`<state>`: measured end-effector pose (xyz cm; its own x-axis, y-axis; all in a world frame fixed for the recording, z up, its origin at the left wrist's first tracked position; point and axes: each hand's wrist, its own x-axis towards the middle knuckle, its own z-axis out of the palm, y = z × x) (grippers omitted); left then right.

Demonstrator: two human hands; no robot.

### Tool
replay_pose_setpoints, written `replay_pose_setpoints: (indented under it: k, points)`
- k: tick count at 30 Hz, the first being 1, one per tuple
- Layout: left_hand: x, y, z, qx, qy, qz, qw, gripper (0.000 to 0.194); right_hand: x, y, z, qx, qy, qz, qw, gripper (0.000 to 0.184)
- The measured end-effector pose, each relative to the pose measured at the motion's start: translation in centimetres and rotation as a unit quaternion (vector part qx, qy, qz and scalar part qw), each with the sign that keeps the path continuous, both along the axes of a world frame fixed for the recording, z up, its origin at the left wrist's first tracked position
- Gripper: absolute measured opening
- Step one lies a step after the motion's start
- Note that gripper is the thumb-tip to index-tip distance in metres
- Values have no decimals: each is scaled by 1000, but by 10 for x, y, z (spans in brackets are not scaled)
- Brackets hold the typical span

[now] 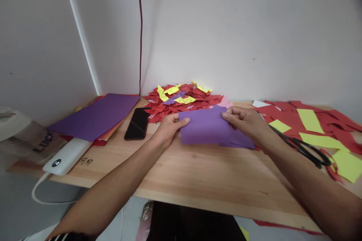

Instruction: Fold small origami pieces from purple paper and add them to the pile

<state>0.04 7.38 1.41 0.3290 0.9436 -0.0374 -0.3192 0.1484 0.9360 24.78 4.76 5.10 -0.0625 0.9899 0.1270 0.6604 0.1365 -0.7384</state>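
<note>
"What do you make of it from here?"

"Nearest us, the front of the table lies on this side of the purple sheet. The sheet itself is up on a slant between the two hands; whether its lower edge touches the wood, I can't tell."

"How are the hands set?"

"Both closed to a pinch. The left hand has the sheet's left edge, thumb on its face; the right hand nips the upper right corner between thumb and finger."

"So which step is this?"

"I'd call it steadying one piece of paper: I can't make out any crease. The next move, to my mind, calls for light, even pinches, and for minding the other purple paper showing past the sheet's lower right, so the two don't get mixed."

"And farther off?"

"Right of the sheet, the scissors lie near red pieces and yellow pieces, in neither hand. Left of it, a phone lies flat. Beyond it, a heap of folded paper, mostly red with some yellow and purple, spreads at the foot of the wall."
</note>
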Motion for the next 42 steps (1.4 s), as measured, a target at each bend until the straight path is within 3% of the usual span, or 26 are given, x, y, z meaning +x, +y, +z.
replay_pose_setpoints:
  k: [7, 16, 26, 29, 33, 36, 40, 42]
  points:
    - [0, 2, -1, 14, -12, 20, 1000, 36, -1, 2, -6, -4, -10, 55, 998, 49]
    - [-1, 0, 4, 20, 29, -12, 999, 31, 5, 5, -9, 4, 23, 23, 999, 46]
    - [-2, 1, 9, -19, 53, -18, 998, 46, 7, 9, -9, 6, -5, 86, 996, 44]
    - [-3, -2, 9, 1, 94, -67, 993, 44, 6, 9, -11, 12, -30, 130, 991, 46]
    - [-3, -5, 8, 99, 192, -154, 964, 31, 4, 10, -20, 18, -47, 163, 985, 41]
    - [-2, -6, 6, 133, 239, -152, 950, 27, 1, 10, -25, 85, -66, 129, 986, 30]
    - [-2, -4, 4, 65, 232, -119, 963, 25, -3, 8, -24, 225, -81, 56, 969, 29]
    - [-2, -2, 4, 24, 200, -98, 975, 23, -6, 4, -21, 265, -96, 56, 958, 28]
